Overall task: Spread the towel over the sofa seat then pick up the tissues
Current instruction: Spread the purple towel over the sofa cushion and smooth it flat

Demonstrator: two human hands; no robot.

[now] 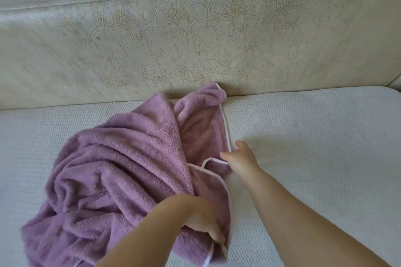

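A purple fleecy towel (121, 169) with white piping lies bunched in folds on the cream sofa seat (303, 136), reaching from the backrest down to the front. My left hand (206, 221) grips the towel's near edge, fingers curled into the cloth. My right hand (238, 156) is at the white-trimmed edge further back, thumb and fingers spread at the piping; whether it pinches the edge is unclear. No tissues are in view.
The sofa backrest (195, 39), cracked cream leather, rises right behind the seat. Bare woven seat fabric extends to the right of the towel and to its left. An armrest corner (396, 81) shows at the far right.
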